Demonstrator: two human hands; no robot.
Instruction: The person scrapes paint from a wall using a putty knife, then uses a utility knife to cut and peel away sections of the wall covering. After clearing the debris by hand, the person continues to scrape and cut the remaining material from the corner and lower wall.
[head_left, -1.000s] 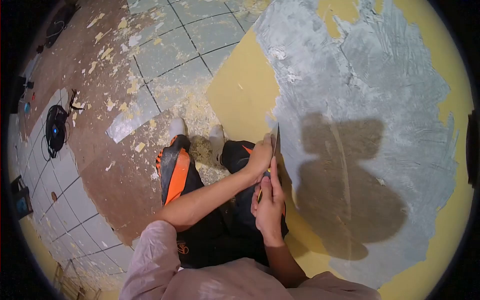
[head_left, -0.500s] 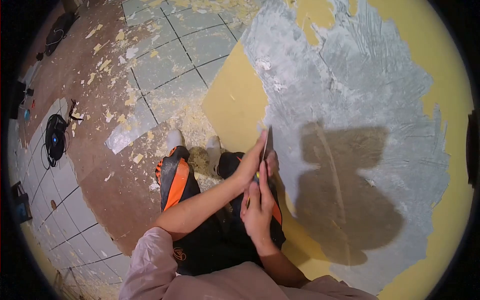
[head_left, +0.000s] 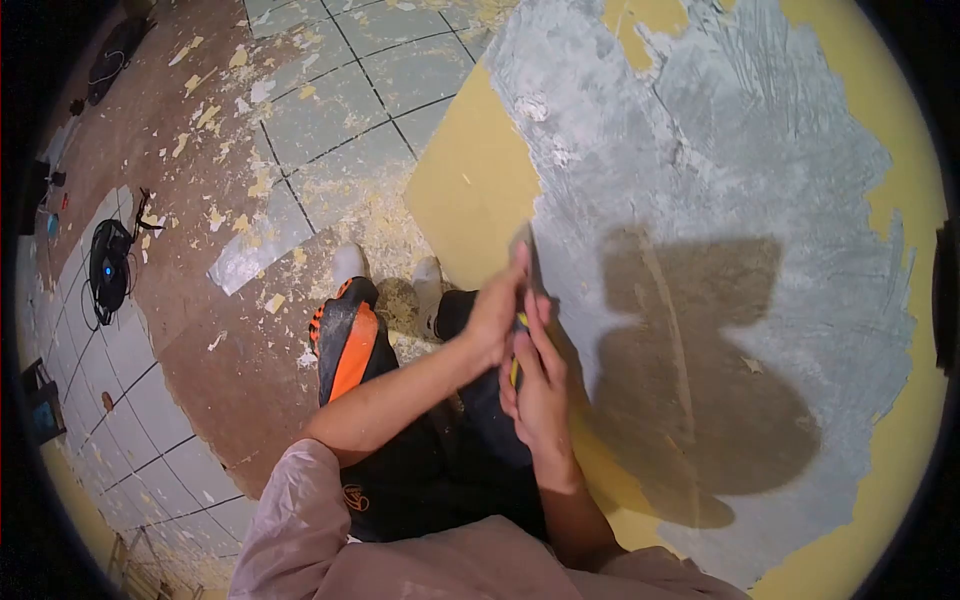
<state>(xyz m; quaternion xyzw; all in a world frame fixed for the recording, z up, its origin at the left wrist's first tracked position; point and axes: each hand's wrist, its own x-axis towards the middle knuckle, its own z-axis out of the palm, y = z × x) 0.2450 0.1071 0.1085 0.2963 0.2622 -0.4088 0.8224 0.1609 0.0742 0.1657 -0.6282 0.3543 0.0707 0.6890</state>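
My right hand (head_left: pixel 540 395) grips the scraper (head_left: pixel 521 321) and my left hand (head_left: pixel 493 312) folds around its blade (head_left: pixel 530 243), beside the wall (head_left: pixel 620 170). A broad patch is stripped grey; yellow paint (head_left: pixel 470 165) is left around it.

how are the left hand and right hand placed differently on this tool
The left hand is up beside the blurred blade, while the right hand is lower, wrapped around the yellow-and-dark handle. The left forearm slants across the lap; the right forearm rises more steeply. Both hands are bare and close together.
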